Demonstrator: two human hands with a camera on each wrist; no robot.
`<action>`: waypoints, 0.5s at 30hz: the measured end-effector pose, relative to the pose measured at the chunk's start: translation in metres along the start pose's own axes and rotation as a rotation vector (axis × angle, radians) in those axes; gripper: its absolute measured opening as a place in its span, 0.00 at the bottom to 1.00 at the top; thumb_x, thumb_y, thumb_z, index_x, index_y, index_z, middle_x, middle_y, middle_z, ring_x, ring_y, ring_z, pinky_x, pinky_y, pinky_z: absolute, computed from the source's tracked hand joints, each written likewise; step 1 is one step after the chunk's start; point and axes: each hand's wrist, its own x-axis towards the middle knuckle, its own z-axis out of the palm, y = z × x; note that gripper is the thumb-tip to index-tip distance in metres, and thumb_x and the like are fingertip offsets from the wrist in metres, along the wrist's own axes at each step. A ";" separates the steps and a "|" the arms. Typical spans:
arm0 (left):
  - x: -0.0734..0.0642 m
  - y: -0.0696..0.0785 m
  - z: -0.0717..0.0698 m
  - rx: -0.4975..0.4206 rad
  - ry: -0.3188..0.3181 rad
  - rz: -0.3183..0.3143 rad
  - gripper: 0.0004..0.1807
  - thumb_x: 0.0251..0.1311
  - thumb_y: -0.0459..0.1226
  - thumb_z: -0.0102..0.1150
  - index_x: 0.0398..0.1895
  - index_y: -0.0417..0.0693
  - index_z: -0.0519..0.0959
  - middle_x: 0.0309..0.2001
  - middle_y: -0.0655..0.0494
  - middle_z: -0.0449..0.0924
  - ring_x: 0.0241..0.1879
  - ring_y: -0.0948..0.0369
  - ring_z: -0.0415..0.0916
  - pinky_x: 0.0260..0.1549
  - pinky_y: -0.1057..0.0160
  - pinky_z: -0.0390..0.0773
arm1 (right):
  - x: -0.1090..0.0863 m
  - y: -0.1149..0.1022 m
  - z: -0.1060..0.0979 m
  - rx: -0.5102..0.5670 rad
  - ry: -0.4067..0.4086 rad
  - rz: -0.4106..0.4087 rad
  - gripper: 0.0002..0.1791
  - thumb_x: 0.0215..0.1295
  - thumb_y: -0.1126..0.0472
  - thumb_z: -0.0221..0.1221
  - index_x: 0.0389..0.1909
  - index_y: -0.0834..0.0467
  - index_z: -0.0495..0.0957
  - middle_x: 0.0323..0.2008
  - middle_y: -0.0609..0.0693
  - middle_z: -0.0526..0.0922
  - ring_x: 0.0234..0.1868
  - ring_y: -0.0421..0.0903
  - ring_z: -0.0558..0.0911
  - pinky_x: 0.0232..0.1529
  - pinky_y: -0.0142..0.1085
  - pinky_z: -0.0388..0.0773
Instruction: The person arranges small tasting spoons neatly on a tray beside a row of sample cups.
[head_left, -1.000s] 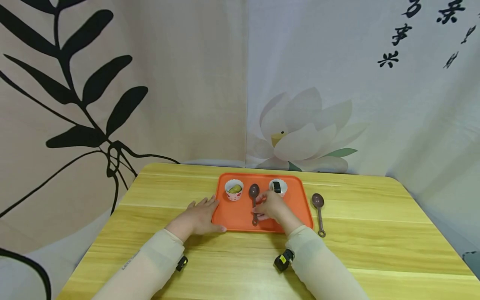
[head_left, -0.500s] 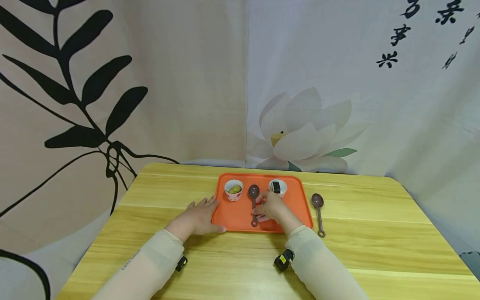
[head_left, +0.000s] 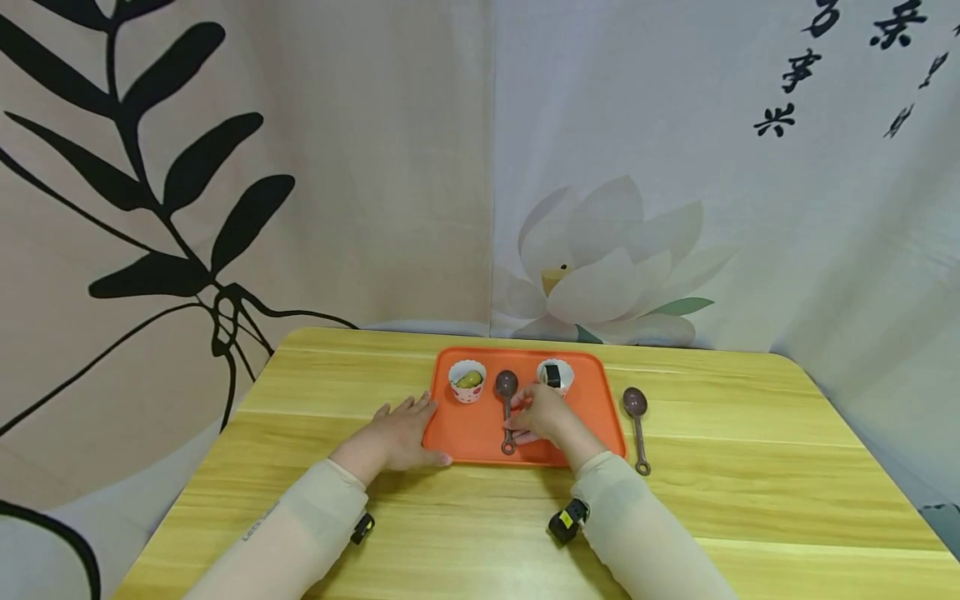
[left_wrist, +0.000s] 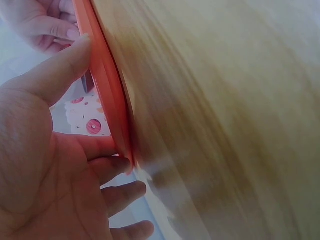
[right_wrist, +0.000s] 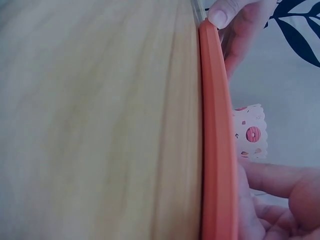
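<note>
An orange tray (head_left: 465, 433) lies on the table. My left hand (head_left: 397, 433) rests at its left front corner, fingers spread and fairly straight, the thumb touching the front edge in the left wrist view. On the tray, my right hand (head_left: 546, 412) pinches the handle of a brown spoon (head_left: 506, 384), whose bowl points away from me. To the spoon's left stands a patterned paper cup (head_left: 467, 393) with greenish-yellow pieces (head_left: 469, 380) in it. A second paper cup (head_left: 566, 375), partly hidden by my right hand, holds a black-and-white piece (head_left: 552, 377).
Another brown spoon (head_left: 636, 403) lies on the wooden table (head_left: 750, 467), just right of the tray. A printed curtain (head_left: 405, 167) hangs behind the table's back edge.
The spoon on the tray has slid slightly toward me, with my right hand at its handle. My left hand and the cups look unmoved.
</note>
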 end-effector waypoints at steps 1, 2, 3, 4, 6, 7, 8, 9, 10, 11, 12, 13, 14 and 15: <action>0.000 0.000 0.000 0.000 -0.001 0.000 0.55 0.58 0.62 0.64 0.79 0.40 0.54 0.79 0.43 0.48 0.77 0.41 0.46 0.70 0.34 0.45 | 0.000 0.000 0.000 0.005 -0.001 -0.001 0.14 0.59 0.77 0.66 0.43 0.68 0.74 0.30 0.60 0.82 0.25 0.50 0.87 0.28 0.42 0.86; 0.000 0.000 0.000 0.001 0.000 0.001 0.55 0.58 0.62 0.64 0.79 0.40 0.54 0.79 0.43 0.48 0.77 0.41 0.46 0.70 0.34 0.45 | 0.000 0.000 0.000 0.011 -0.002 -0.002 0.13 0.59 0.77 0.65 0.43 0.68 0.75 0.31 0.60 0.82 0.25 0.50 0.86 0.28 0.42 0.86; 0.000 -0.001 0.000 0.000 0.001 0.001 0.55 0.58 0.62 0.64 0.79 0.40 0.54 0.79 0.43 0.48 0.77 0.41 0.46 0.70 0.34 0.45 | 0.000 0.000 0.000 0.015 -0.004 -0.005 0.13 0.59 0.78 0.65 0.43 0.68 0.75 0.31 0.60 0.82 0.25 0.50 0.86 0.29 0.42 0.86; 0.000 -0.001 0.001 0.000 0.001 0.002 0.55 0.58 0.62 0.64 0.78 0.39 0.54 0.79 0.43 0.48 0.77 0.41 0.46 0.70 0.34 0.45 | 0.000 0.001 0.000 0.019 -0.004 -0.004 0.13 0.59 0.78 0.65 0.43 0.68 0.75 0.31 0.60 0.82 0.24 0.49 0.86 0.29 0.43 0.86; 0.000 -0.001 0.001 -0.001 0.003 0.003 0.55 0.58 0.62 0.64 0.78 0.39 0.54 0.79 0.43 0.48 0.77 0.41 0.46 0.70 0.34 0.45 | 0.000 0.001 -0.001 0.025 -0.006 -0.007 0.14 0.59 0.78 0.65 0.43 0.69 0.75 0.30 0.60 0.81 0.24 0.48 0.85 0.29 0.43 0.86; 0.000 -0.002 0.001 -0.001 0.003 0.003 0.55 0.58 0.62 0.64 0.78 0.39 0.54 0.79 0.43 0.48 0.77 0.41 0.46 0.70 0.34 0.45 | 0.000 0.001 -0.001 0.024 -0.007 -0.009 0.14 0.59 0.78 0.65 0.43 0.69 0.75 0.30 0.60 0.81 0.24 0.48 0.85 0.29 0.42 0.86; 0.000 -0.002 0.001 0.000 0.004 0.002 0.55 0.58 0.62 0.64 0.78 0.39 0.54 0.79 0.43 0.47 0.77 0.41 0.46 0.70 0.34 0.45 | 0.000 0.001 -0.001 0.025 -0.008 -0.009 0.14 0.58 0.78 0.65 0.43 0.69 0.75 0.30 0.60 0.80 0.23 0.48 0.85 0.29 0.42 0.86; 0.000 -0.002 0.001 0.000 0.003 0.001 0.55 0.58 0.62 0.64 0.78 0.39 0.54 0.79 0.44 0.47 0.77 0.41 0.46 0.71 0.35 0.45 | 0.000 0.002 -0.002 0.024 -0.009 -0.011 0.14 0.58 0.79 0.65 0.43 0.69 0.75 0.30 0.59 0.80 0.23 0.48 0.85 0.29 0.42 0.86; 0.000 -0.002 0.001 -0.001 0.003 0.003 0.55 0.58 0.62 0.64 0.78 0.39 0.54 0.79 0.43 0.47 0.77 0.41 0.46 0.70 0.35 0.45 | 0.000 0.001 -0.002 0.025 -0.009 -0.009 0.14 0.58 0.79 0.65 0.43 0.69 0.75 0.30 0.59 0.80 0.23 0.48 0.84 0.29 0.42 0.86; 0.000 -0.002 0.001 -0.001 0.002 0.003 0.55 0.59 0.62 0.64 0.78 0.39 0.54 0.79 0.43 0.47 0.77 0.41 0.46 0.70 0.35 0.45 | 0.000 0.002 -0.002 0.024 -0.011 -0.013 0.14 0.58 0.79 0.65 0.43 0.69 0.74 0.31 0.59 0.79 0.23 0.48 0.84 0.29 0.42 0.86; 0.000 -0.002 0.001 0.000 0.000 0.001 0.55 0.59 0.62 0.63 0.78 0.39 0.54 0.79 0.43 0.47 0.77 0.41 0.46 0.71 0.35 0.45 | 0.000 0.002 -0.002 0.026 -0.012 -0.013 0.14 0.58 0.79 0.65 0.43 0.69 0.74 0.31 0.59 0.79 0.23 0.48 0.84 0.29 0.42 0.86; -0.001 -0.002 0.000 0.002 -0.003 0.000 0.55 0.59 0.62 0.63 0.79 0.40 0.53 0.79 0.44 0.47 0.77 0.41 0.46 0.71 0.35 0.45 | 0.000 0.002 -0.003 0.026 -0.012 -0.011 0.14 0.58 0.79 0.65 0.43 0.69 0.74 0.31 0.59 0.78 0.23 0.48 0.84 0.29 0.42 0.86; -0.001 -0.002 0.000 0.000 -0.005 0.000 0.55 0.59 0.62 0.63 0.79 0.39 0.53 0.79 0.44 0.47 0.77 0.41 0.46 0.71 0.35 0.44 | 0.000 0.002 -0.003 0.030 -0.012 -0.008 0.14 0.58 0.79 0.65 0.43 0.69 0.74 0.31 0.59 0.78 0.24 0.48 0.84 0.29 0.42 0.86; -0.001 -0.001 0.000 -0.001 -0.007 0.001 0.55 0.59 0.62 0.63 0.79 0.39 0.53 0.79 0.43 0.47 0.77 0.41 0.46 0.71 0.35 0.45 | 0.000 0.002 -0.003 0.030 -0.014 -0.008 0.14 0.59 0.79 0.64 0.43 0.69 0.74 0.32 0.59 0.78 0.24 0.48 0.84 0.29 0.42 0.86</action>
